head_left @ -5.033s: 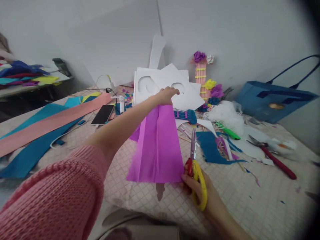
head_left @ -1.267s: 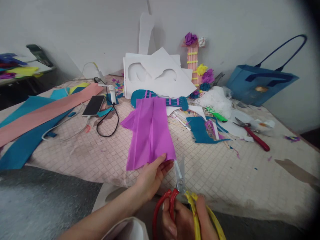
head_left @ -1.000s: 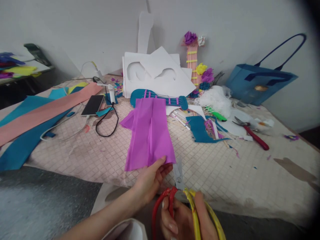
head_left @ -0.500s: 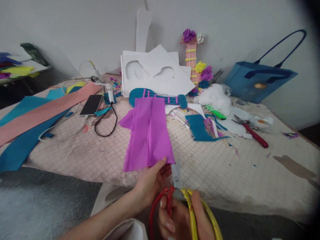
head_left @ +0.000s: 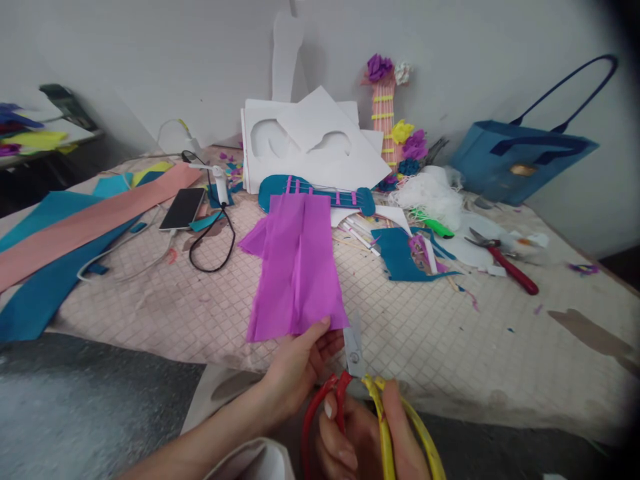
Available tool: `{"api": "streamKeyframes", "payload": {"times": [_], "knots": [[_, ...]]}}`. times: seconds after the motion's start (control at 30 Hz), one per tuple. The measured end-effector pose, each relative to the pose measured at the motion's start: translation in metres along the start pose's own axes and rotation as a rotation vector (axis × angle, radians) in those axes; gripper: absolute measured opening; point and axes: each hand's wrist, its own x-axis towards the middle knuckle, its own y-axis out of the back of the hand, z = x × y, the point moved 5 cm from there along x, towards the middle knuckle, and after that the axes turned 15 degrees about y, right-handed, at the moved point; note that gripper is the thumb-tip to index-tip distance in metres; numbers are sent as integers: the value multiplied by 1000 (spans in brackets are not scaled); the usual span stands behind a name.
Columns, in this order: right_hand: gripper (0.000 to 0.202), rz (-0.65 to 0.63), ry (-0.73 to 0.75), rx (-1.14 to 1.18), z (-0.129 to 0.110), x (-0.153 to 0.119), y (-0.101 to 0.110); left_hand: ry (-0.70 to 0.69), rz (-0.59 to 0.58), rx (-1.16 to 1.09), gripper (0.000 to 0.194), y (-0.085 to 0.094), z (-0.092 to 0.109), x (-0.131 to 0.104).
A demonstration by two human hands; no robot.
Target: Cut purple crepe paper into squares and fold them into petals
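Observation:
A folded sheet of purple crepe paper lies on the table and reaches its front edge. My left hand pinches the near right corner, thumb on top and fingers beneath. In my right hand are scissors with one red and one yellow handle loop. The blades point away from me, right beside the paper's near right corner. Whether they touch the paper I cannot tell. Behind the paper's far end lies a teal guitar shape with purple strips across it.
To the left lie a phone, a black cord loop and long pink and blue paper strips. On the right are red-handled pliers, a teal paper scrap, white string and a blue bag. White boards lean at the back.
Hardly anything differs. The scissors and my right hand have shifted very slightly; my left hand stays on the paper's corner.

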Motion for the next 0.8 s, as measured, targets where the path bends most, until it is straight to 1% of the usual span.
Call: {"api": "streamKeyframes", "payload": {"times": [0.2,0.3,0.47,0.7,0.8], "knots": [[64,-40,-6,80,0,-1,-12,-23,0,32,13,3,2,3],[65,-15,6,89,0,-4,-11,-26,13,39,12,4,1,2],[67,26,-9,97,1,-8,-6,-46,-3,49,8,4,1,1],[64,-2,45,138,3,-10,-11,-37,19,36,7,6,1,0],[65,-7,29,122,2,-10,-12,-35,8,40,5,5,1,0]]}}
